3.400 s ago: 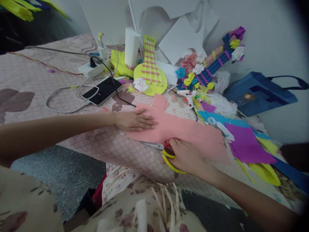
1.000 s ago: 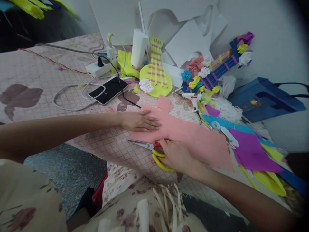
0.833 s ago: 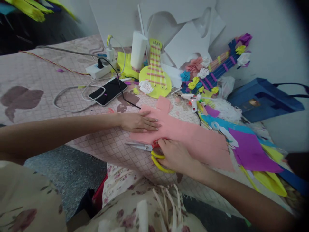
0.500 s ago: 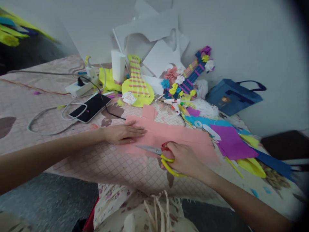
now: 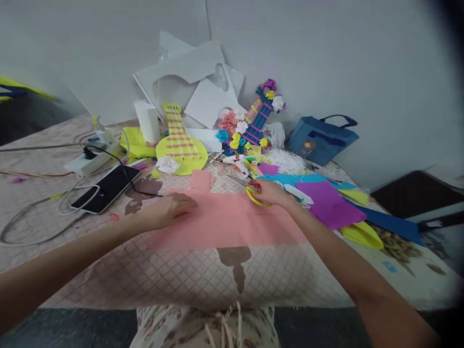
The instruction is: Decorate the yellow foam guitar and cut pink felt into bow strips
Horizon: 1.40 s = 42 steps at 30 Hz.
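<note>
A large sheet of pink crepe-like paper (image 5: 224, 224) lies flat along the front of the table. Resting on its left end is my left hand (image 5: 172, 209), palm down with the fingers out and a little bent. My right hand (image 5: 271, 192) grips scissors (image 5: 256, 197) with red and yellow handles above the sheet's far edge. Their blades point left and look closed or nearly so. A smaller pink piece (image 5: 200, 181) lies just behind the big sheet. The glue gun (image 5: 237, 162) sits behind the scissors' tips.
A yellow paper guitar (image 5: 181, 147) and a blue one with paper flowers (image 5: 256, 121) lean at the back. At left are a phone (image 5: 107, 188), cables and a power strip (image 5: 85, 162). Purple paper (image 5: 328, 203) lies right, with a blue bag (image 5: 321, 137) behind it.
My right hand has carried the scissors from over the middle of the pink sheet to its far edge. My left hand has shifted slightly, its fingers more bent. The view has turned and tilted up.
</note>
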{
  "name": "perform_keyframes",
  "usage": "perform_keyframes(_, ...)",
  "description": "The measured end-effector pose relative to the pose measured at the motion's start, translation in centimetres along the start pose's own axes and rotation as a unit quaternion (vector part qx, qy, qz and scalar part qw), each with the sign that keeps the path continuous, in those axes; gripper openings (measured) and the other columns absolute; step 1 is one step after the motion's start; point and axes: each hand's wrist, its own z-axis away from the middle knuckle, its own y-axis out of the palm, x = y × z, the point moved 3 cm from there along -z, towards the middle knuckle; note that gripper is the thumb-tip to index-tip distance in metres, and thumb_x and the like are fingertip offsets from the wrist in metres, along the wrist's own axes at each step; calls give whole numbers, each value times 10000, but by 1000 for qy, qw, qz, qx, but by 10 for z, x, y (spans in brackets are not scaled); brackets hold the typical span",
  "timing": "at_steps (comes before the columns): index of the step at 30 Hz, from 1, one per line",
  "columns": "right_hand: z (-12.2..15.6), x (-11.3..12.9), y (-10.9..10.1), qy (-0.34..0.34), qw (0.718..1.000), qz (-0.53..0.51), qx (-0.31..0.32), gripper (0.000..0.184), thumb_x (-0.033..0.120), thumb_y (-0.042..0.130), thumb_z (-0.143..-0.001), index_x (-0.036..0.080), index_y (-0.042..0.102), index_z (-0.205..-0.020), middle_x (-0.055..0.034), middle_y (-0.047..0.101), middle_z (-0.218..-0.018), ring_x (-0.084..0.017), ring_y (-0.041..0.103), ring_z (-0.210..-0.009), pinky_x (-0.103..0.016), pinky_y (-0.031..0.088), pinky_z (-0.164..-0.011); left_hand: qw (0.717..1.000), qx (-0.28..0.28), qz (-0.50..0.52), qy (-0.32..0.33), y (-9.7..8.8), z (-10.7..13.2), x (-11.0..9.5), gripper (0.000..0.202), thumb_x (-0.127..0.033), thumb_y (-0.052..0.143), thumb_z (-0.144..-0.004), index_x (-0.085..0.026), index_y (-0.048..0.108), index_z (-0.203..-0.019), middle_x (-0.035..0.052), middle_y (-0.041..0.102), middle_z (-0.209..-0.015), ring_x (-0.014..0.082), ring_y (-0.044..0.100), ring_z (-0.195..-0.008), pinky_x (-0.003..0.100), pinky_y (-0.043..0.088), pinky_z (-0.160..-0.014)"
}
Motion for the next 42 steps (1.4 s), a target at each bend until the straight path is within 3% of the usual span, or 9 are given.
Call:
perform_keyframes(5, -39, 26, 8, -55, 998, -33, -19, 420, 483, 551, -811, 159, 595, -1073, -116, 655, -1071, -246, 596, -992, -280, 418, -756, 995, -38, -35, -87, 2, -18, -4, 293, -292, 437, -884, -164, 605, -1088, 99, 657, -1109, 243, 601, -1031, 374, 459, -893)
perform_keyframes(9, -48, 37, 12, -83, 995, -49, -36, 430, 433, 602, -796, 131, 589, -1102, -134, 601, -1135, -238, 564, -1043, -292, 412, -840, 990, -49, -38, -126, 5, -30, -2, 277, -290, 463, -861, -158, 607, -1057, 109, 657, -1083, 250, 607, -1010, 372, 472, -870)
perform_keyframes(13, -30, 38, 8, -108, 989, -69, -75, 333, 346, 540, -861, 140, 566, -1121, -121, 548, -1176, -207, 522, -1083, -287, 390, -874, 992, -44, -17, -117, 12, -39, -8, 267, -297, 466, -854, -190, 597, -1061, 80, 649, -1101, 234, 605, -1007, 355, 474, -848)
perform_keyframes(18, 6, 28, -1, -140, 981, -96, -95, 192, 210, 413, -907, 154, 596, -905, -62, 606, -935, -161, 554, -897, -254, 393, -770, 992, -50, -26, -115, 17, -52, -18, 265, -275, 435, -867, -175, 597, -1053, 96, 642, -1074, 238, 594, -997, 358, 461, -839)
perform_keyframes(23, 21, -7, 6, -98, 988, -90, -75, 132, 250, 522, -851, 145, 591, -893, -77, 611, -919, -187, 557, -861, -266, 387, -716, 981, -45, -87, -167, 16, -70, -10, 234, -240, 487, -825, -162, 604, -1012, 118, 628, -1017, 260, 572, -983, 371, 446, -809)
perform_keyframes(28, 17, -28, 20, -98, 989, -103, -43, 142, 256, 572, -830, 139, 592, -909, -44, 627, -830, -153, 562, -770, -238, 381, -682, 981, -31, -47, -188, 15, -83, 0, 159, -244, 550, -758, -172, 629, -875, 86, 646, -877, 230, 593, -877, 316, 446, -722)
perform_keyframes(31, 16, -31, 21, -103, 988, -108, -34, 146, 276, 546, -848, 145, 602, -815, -39, 619, -792, -150, 546, -745, -240, 374, -672, 982, -33, -36, -181, 9, -82, 0, 117, -252, 532, -756, -173, 612, -788, 79, 647, -880, 205, 598, -830, 281, 436, -676)
perform_keyframes(38, 22, -29, 16, -90, 988, -126, -27, 266, 412, 537, -851, 152, 583, -883, -44, 623, -849, -157, 544, -748, -242, 363, -642, 980, -10, -4, -199, -10, -64, -8, 159, -328, 517, -776, -193, 589, -820, 44, 659, -799, 185, 600, -698, 254, 374, -578)
perform_keyframes(42, 32, -24, 7, -115, 988, -103, 6, 304, 429, 464, -886, 171, 585, -777, -29, 607, -797, -157, 532, -757, -244, 351, -658, 982, -6, -11, -190, -22, -59, -13, 164, -327, 515, -787, -192, 595, -835, 48, 661, -812, 198, 604, -721, 263, 379, -594)
